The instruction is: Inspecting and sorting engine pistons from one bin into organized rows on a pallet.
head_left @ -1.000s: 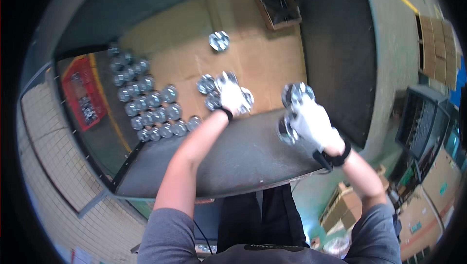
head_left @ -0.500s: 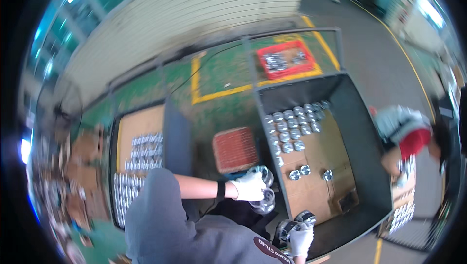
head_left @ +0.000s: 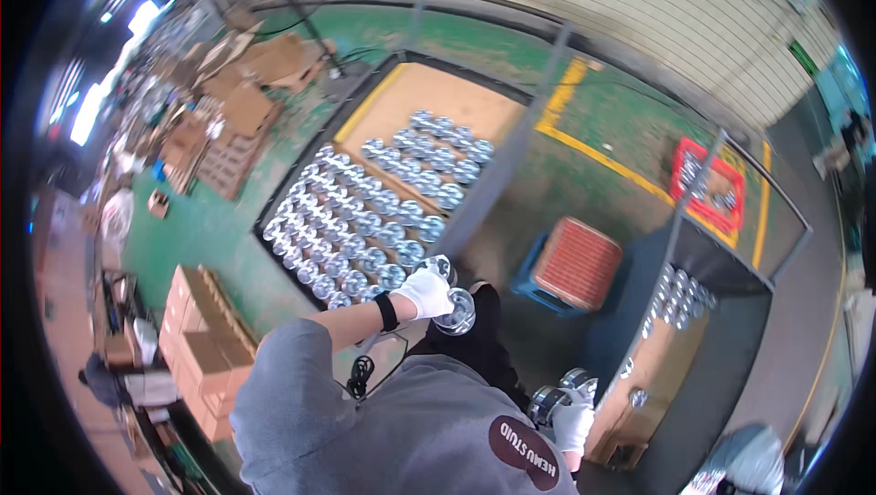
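Note:
My left hand [head_left: 425, 294], in a white glove, is closed on a pair of shiny round metal parts [head_left: 455, 314], one at either end of the fist. It is beside the near right corner of the left bin [head_left: 467, 208]. My right hand [head_left: 573, 422], also gloved in white, is closed on another pair of round metal parts [head_left: 547, 404] near the wall of the right bin [head_left: 630, 312]. The fingers partly hide how the parts join. Rows of similar metal parts [head_left: 351, 212] cover much of the cardboard in the left bin; a smaller group [head_left: 680, 294] lies in the right bin.
Between the bins stands a blue stool with a red woven top [head_left: 577, 262]. A red crate [head_left: 708, 187] sits on the floor beyond. At left are cardboard boxes [head_left: 205, 349], a pallet [head_left: 239, 153] and a standing fan [head_left: 297, 2]. Another person [head_left: 744, 458] bends at lower right.
My view has swung left, so the left bin now lies ahead and the right bin is off to the side. My left hand has come next to the left bin; both hands keep their metal parts.

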### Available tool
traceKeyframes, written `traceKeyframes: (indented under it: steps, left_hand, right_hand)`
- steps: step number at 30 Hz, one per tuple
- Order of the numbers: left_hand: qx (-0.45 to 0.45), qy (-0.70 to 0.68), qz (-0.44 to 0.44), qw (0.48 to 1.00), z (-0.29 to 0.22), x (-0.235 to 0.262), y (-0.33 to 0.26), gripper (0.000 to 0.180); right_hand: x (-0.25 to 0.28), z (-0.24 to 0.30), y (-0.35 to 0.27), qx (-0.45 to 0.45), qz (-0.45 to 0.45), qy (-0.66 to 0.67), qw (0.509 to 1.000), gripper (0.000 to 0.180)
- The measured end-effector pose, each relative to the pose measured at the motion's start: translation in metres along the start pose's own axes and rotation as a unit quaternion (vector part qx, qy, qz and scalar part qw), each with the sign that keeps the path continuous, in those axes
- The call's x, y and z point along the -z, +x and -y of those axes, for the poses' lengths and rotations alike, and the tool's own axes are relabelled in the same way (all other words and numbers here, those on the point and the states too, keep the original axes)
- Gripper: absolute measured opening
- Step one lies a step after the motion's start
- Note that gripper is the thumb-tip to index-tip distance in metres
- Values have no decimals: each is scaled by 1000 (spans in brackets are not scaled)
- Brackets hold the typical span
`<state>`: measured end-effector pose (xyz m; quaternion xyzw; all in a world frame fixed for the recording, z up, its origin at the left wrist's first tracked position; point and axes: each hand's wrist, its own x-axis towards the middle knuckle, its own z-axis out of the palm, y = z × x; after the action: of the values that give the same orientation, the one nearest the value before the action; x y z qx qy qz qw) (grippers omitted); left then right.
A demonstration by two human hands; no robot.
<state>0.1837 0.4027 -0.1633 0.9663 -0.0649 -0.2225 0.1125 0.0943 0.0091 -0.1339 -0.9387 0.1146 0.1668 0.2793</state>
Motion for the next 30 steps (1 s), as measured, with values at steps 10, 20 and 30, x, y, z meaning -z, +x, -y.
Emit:
traceKeyframes:
  steps: [10,20,30]
  left_hand:
    - [213,65,63,973,267,88,-5,34]
    - [359,-74,-53,929,573,86,208,44]
    - [490,-147,-139,848,698,-16,296,52]
  right_hand:
    - [-24,170,152,132,82,-154,976,29]
    - [-66,335,266,122,186,-251,942,29]
    - [-116,457,360,267,183,-293,900,36]
